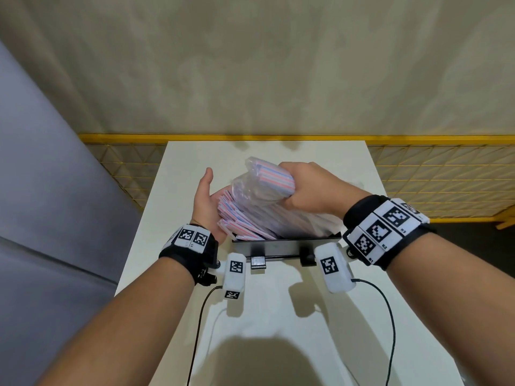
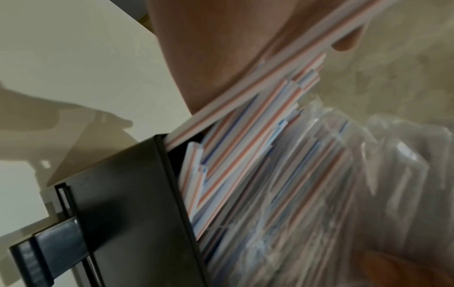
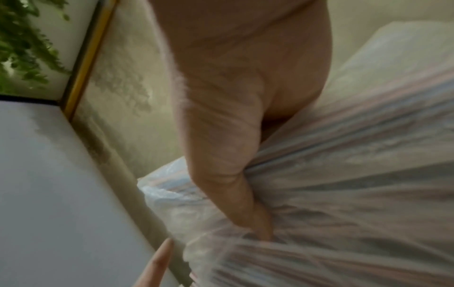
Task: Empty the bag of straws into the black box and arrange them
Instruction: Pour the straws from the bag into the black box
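Note:
My right hand (image 1: pixel 303 185) grips the far end of a clear plastic bag (image 1: pixel 267 176) holding red, white and blue striped straws. The bag tilts down toward me, its mouth over the black box (image 1: pixel 287 245) on the white table. Loose straws (image 1: pixel 242 215) spill from the bag into the box, leaning to the left. My left hand (image 1: pixel 206 201) is open, palm flat against the left side of the straw pile. In the left wrist view the straws (image 2: pixel 245 155) stick out above the black box (image 2: pixel 127 194) wall. The right wrist view shows my fingers (image 3: pixel 221 155) dug into the bag (image 3: pixel 343 194).
The white table (image 1: pixel 278 316) is narrow, with a yellow mesh fence (image 1: pixel 446 174) behind it and a grey panel (image 1: pixel 41 190) at the left. A black bar with a small clip (image 1: pixel 257 261) runs along the box's near side. Cables trail from my wrist cameras.

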Demonstrator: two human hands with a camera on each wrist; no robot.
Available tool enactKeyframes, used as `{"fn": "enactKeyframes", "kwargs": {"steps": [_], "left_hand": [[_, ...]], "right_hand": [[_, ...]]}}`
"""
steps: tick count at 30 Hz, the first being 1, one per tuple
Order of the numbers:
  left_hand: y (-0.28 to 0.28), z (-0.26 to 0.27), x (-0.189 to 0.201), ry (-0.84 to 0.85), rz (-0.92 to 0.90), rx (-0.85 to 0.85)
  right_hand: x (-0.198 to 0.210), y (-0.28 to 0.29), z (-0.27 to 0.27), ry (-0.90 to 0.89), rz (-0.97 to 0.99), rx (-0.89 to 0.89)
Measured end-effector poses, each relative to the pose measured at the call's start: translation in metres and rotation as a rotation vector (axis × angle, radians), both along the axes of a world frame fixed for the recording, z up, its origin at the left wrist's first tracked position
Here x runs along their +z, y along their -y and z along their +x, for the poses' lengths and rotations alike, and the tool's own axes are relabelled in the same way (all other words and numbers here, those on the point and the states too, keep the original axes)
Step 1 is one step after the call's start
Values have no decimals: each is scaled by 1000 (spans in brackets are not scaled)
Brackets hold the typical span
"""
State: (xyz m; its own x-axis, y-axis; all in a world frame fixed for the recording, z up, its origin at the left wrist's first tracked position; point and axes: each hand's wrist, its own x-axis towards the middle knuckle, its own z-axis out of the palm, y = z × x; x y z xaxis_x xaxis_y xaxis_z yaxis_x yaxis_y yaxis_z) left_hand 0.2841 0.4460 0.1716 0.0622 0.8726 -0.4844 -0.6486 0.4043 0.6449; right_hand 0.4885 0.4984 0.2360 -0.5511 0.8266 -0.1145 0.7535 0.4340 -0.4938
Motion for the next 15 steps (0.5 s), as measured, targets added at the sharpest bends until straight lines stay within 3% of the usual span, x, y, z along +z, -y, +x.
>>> {"fn": "enactKeyframes", "kwargs": {"steps": [3, 6, 10, 13, 15], "left_hand": [[0, 0, 0, 2, -8, 3], [-1, -1, -2, 21, -5, 5], [-1, -1, -3, 20, -3, 12], [0, 0, -1, 37, 4, 1], [0, 0, -1, 33, 0, 7]], "right_hand": [[0, -1, 3, -18, -23, -23], [-2, 3, 4, 91, 39, 24], [4, 1, 5, -81, -34, -82], [2, 1, 7, -5, -21, -41], [0, 1, 10, -93, -81, -89]]}}
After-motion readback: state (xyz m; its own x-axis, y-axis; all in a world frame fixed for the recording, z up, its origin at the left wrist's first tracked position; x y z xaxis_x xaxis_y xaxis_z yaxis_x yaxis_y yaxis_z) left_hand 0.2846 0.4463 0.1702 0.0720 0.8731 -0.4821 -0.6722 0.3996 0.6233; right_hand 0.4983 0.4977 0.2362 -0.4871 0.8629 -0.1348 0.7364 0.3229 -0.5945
